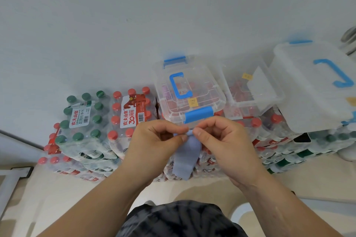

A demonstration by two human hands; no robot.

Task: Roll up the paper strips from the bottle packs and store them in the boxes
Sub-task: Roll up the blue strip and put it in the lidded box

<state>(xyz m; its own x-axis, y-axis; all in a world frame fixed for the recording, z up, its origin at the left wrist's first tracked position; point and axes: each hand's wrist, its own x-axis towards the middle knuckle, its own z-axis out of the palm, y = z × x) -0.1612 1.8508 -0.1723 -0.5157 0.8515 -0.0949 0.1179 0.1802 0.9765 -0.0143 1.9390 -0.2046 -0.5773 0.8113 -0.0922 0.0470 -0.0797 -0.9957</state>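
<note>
A pale blue paper strip [186, 155] hangs down between my hands in front of the stacked bottle packs. My left hand [154, 144] pinches its top end from the left, and my right hand [225, 140] pinches the same end from the right, thumbs almost touching. Just behind my fingers stands a clear box with blue latches and handle [189, 92], its lid on. To its right an open clear box [252, 90] sits with its lid [316, 82] leaning at the far right.
Shrink-wrapped packs of green-capped bottles [84, 119] and red-capped bottles [133, 113] are stacked against a white wall. More packs [308, 144] run to the right under the boxes. A pale floor and a dark patterned garment [179, 219] fill the foreground.
</note>
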